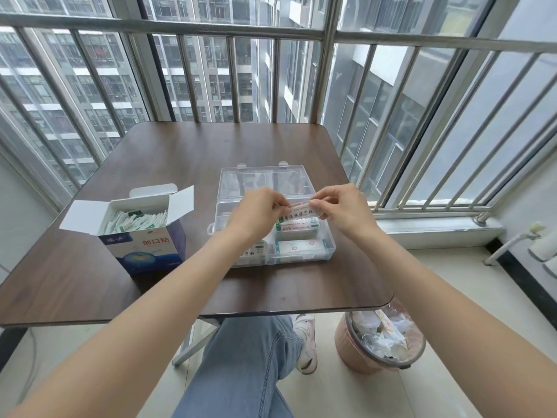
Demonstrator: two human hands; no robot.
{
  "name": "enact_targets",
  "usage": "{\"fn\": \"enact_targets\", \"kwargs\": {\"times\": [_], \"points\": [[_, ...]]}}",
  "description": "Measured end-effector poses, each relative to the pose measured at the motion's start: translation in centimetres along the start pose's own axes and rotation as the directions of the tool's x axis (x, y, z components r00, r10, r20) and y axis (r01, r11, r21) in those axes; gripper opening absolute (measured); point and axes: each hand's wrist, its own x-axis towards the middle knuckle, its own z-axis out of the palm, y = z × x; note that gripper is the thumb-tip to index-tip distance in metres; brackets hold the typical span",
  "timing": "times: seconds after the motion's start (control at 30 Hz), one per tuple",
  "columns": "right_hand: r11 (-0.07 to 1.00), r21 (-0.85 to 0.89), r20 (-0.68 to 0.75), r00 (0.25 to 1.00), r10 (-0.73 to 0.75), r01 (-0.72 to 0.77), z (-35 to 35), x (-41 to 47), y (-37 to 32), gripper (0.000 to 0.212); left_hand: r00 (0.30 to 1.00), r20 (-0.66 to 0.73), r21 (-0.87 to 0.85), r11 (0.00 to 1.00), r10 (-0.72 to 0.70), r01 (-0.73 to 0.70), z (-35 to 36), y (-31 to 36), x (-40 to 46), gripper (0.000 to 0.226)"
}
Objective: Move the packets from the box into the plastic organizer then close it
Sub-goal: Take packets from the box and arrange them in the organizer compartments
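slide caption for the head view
Both hands hold a packet over the open organizer, box alongside.

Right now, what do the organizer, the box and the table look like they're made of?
Organizer: clear, glossy hard plastic; the packets inside and the tabletop show through its walls and open lid. Box: thin printed cardboard, white inside, with folded flaps standing up. Table: dark wood-grain surface with a soft sheen, possibly laminate rather than solid wood; the look leaves that open.
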Motion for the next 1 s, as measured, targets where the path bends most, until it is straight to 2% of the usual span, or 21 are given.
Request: {"fn": "enact_targets", "kwargs": {"times": [0.23,0.5,0.7,1.0], "points": [[0.976,-0.211,0.017,0.999,-0.049,0.051,0.7,-0.6,0.4,0.004,0.999,0.041,0.165,0.986,-0.001,-0.006,0.4,0.0,-0.6,0.020],[0.892,-0.437,0.104,0.992,-0.078,0.116,0.9,-0.8,-0.3,0.010,0.998,0.057,0.273,0.962,-0.004,-0.012,0.5,-0.7,-0.6,0.021],[0.863,-0.485,0.131,0.988,-0.086,0.139,0.9,-0.9,-0.6,0.013,0.997,0.083,0.343,0.939,-0.005,-0.024,0.1,-0.4,-0.4,0.021],[0.875,-0.469,0.153,0.987,-0.053,0.120,0.9,-0.8,-0.7,0.013,0.994,0.091,0.337,0.941,-0.057,0.023,0.4,-0.6,-0.2,0.020]]}}
